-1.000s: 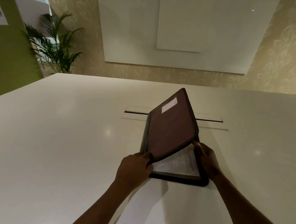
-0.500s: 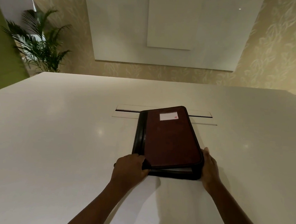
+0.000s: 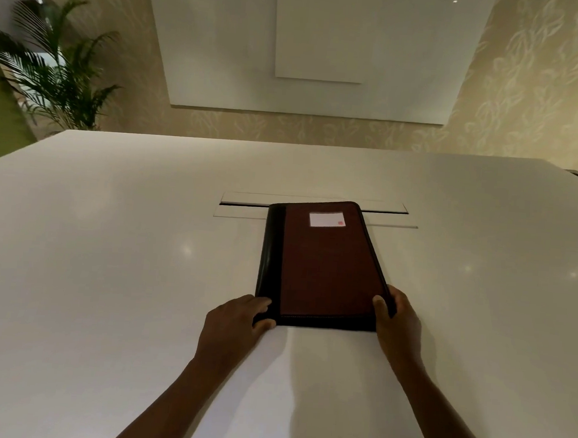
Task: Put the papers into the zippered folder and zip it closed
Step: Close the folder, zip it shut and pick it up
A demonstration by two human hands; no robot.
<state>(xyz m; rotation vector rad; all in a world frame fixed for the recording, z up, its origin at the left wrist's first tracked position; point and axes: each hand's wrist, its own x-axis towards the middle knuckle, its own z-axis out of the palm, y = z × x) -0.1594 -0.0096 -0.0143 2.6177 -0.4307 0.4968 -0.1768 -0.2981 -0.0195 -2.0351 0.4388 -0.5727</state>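
Note:
A dark red zippered folder [image 3: 325, 266] with a black spine and a small white label lies flat and closed on the white table [image 3: 106, 274]. No papers show; they are hidden inside the cover. My left hand [image 3: 236, 321] grips the folder's near left corner at the spine. Over at the near right corner, my right hand [image 3: 398, 322] holds on with its thumb on the cover. Whether the zipper is done up cannot be told.
A long cable slot [image 3: 244, 200] is set in the table just behind the folder. A potted palm [image 3: 52, 65] stands beyond the table's far left corner. Whiteboards [image 3: 313, 49] hang on the far wall.
The cover, held up with papers showing beneath, came down flat onto the folder. My hands shifted to the two near corners, and the folder now lies squarer to me.

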